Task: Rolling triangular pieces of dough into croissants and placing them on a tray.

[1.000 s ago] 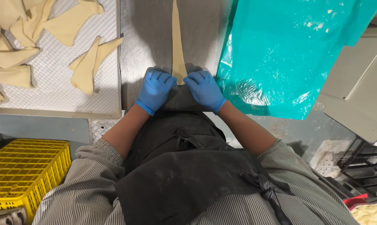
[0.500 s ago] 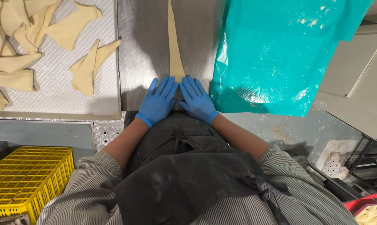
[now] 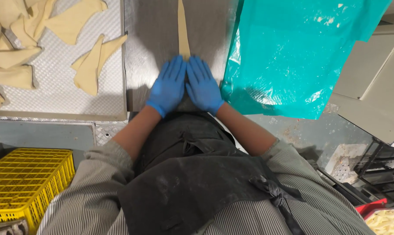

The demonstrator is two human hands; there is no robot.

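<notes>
Head view: dough strip long axis runs straight away from body on table; near end under left hand and right hand, both flat, fingers spread, equally near.

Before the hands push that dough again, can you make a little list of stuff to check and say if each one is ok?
1. Both hands on the dough: left hand and right hand lie flat, side by side, over the near end of the dough strip. Ok.
2. Gloves on: both blue, no tear seen. Ok.
3. Strip straight: it runs straight away up the metal table. Ok.
4. Room ahead: bare metal on both sides of the strip. Ok.
5. Teal plastic sheet clear of the dough: close beside the right hand, apart from the strip. Ok.
6. Dough rolled under the palms: hidden. Cannot tell.
</notes>
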